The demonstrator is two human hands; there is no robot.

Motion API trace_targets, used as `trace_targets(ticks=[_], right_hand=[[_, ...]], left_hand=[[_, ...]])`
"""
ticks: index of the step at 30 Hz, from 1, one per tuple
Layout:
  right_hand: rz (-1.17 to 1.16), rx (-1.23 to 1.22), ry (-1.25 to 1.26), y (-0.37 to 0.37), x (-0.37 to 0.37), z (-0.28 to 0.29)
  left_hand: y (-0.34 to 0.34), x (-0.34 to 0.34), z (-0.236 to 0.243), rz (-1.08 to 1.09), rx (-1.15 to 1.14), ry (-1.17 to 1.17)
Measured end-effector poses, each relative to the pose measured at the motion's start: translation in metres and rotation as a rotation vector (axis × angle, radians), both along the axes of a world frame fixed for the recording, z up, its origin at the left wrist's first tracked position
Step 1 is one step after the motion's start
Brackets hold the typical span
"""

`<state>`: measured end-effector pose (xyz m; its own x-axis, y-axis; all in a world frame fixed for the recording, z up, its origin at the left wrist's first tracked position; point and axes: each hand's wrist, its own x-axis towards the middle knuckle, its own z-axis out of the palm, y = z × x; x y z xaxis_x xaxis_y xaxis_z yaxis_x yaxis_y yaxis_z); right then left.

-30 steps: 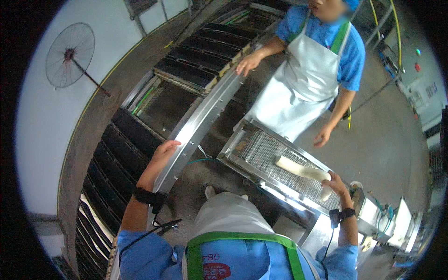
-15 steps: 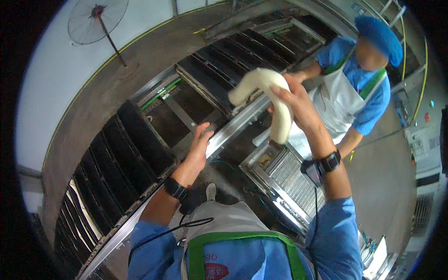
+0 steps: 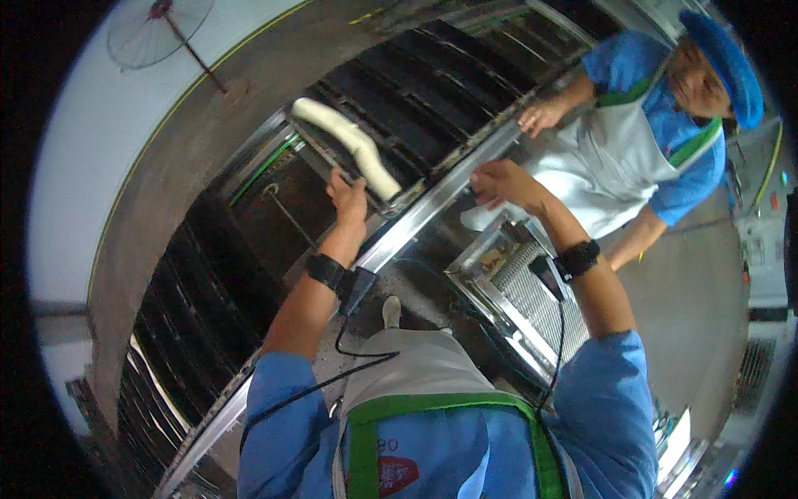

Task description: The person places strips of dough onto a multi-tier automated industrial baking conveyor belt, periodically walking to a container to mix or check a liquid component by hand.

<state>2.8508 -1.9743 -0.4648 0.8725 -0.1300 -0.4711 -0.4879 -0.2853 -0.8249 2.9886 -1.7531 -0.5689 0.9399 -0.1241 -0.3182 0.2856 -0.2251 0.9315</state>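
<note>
A long pale roll of dough (image 3: 353, 143) lies in the nearest trough of a black grooved tray (image 3: 432, 91), slightly bent along its length. My left hand (image 3: 347, 200) is at the tray's near edge, just below the dough, its fingers closed on that edge; their tips are partly hidden. My right hand (image 3: 504, 185) hangs over the metal rail (image 3: 424, 218), to the right of the dough. Its fingers are loosely bent and apart, and I see nothing in them.
A co-worker in a white apron (image 3: 603, 166) stands at the right, one hand (image 3: 542, 115) by the rail. Black trays (image 3: 191, 291) line the conveyor at left. A metal frame with a mesh surface (image 3: 532, 283) stands right of my legs. A fan (image 3: 162, 12) is at far left.
The dough, held up in my right hand before, now lies in the black tray, and that hand is empty. My left hand has moved up to the tray's edge.
</note>
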Motion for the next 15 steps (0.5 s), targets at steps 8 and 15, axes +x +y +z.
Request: trace_targets(ticks=[8,15], right_hand=[[-0.49,0.135,0.151,-0.004,-0.252,-0.059],[-0.799,-0.315,0.22,0.013,-0.449,-0.106]], left_hand=[[-0.017,0.012,-0.024,-0.091,0.104,-0.195],[-0.052,0.049,-0.041,-0.049,0.607,-0.398]])
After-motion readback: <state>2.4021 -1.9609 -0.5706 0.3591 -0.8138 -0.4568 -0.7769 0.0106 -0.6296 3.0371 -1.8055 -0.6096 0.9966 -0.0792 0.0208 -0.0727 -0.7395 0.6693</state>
